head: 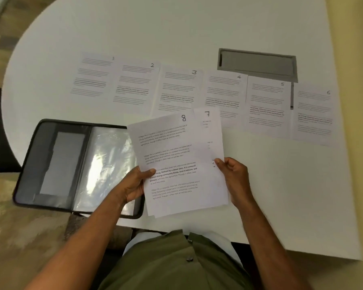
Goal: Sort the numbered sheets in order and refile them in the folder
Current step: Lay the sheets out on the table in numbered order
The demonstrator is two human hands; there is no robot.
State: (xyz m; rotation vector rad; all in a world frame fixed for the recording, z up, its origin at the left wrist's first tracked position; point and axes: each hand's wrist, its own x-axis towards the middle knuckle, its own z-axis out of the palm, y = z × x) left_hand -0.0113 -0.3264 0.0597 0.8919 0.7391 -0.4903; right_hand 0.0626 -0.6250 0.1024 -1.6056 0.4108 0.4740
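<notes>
While sheet 8 (172, 160) and sheet 7 (208, 130) behind it are held at centre frame, left hand (134, 185) and right hand (233, 174) each pinching an edge, sorting looks nearly done. Sheets 1 to 6 (197, 88) line the white table (281, 185) above; next, 7 likely lands beside 6. Folder (71, 164) lies open at left.

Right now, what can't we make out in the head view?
- Sheet 7: mostly covered by sheet 8; only its right strip shows.
- Any sheets beneath 7 and 8: edges peek out at the bottom, count and numbers hidden.
- Sheet 1: number faint, text blurred.
- Open folder: right edge behind left hand and sheets; sleeve glare hides contents.
</notes>
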